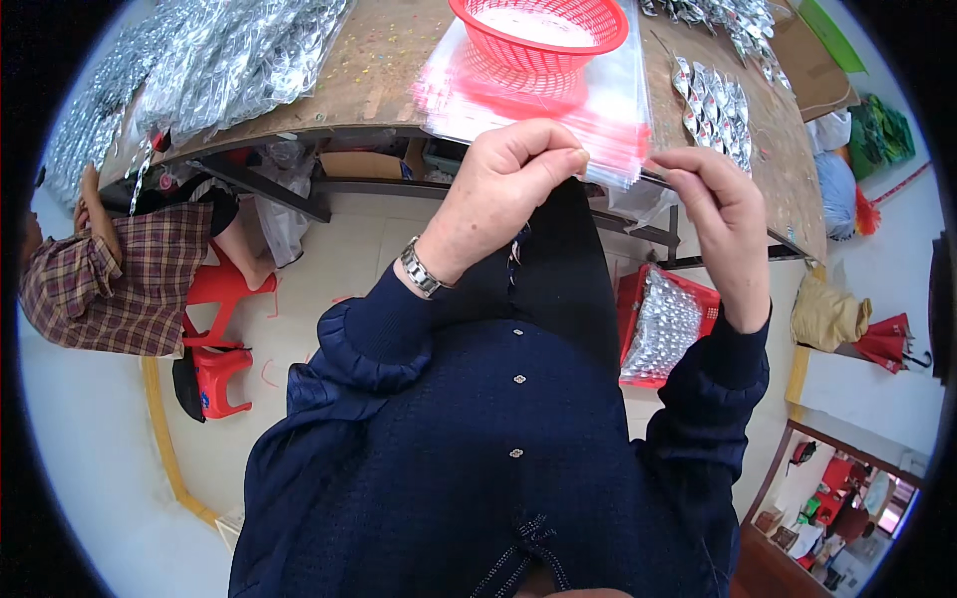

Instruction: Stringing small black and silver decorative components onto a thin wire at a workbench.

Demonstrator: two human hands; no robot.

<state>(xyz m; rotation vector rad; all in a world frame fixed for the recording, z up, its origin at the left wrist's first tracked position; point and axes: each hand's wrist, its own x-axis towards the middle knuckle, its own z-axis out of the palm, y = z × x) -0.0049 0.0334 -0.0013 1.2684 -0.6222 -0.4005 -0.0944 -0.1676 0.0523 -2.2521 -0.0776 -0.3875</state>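
My left hand [505,189] is closed in a pinch, thumb against forefinger, just in front of the table edge. Whatever it grips is too small to make out. Below it, against my dark trousers, hangs a thin dark-and-light twisted strip [514,254]; whether the hand holds it I cannot see. To the right, my right hand [720,204] also pinches, its fingertips by the corner of a stack of clear plastic bags with red edges [618,140]. Nothing clear shows between its fingers. On the bags stands a red plastic basket [538,50] with white contents.
Silver twisted foil strips [239,65] are heaped on the wooden table [389,60], with a smaller bunch [720,110] at right. A red crate [630,309] with silver items sits below. At left, a person in a checked shirt [140,264] sits near red stools [221,379].
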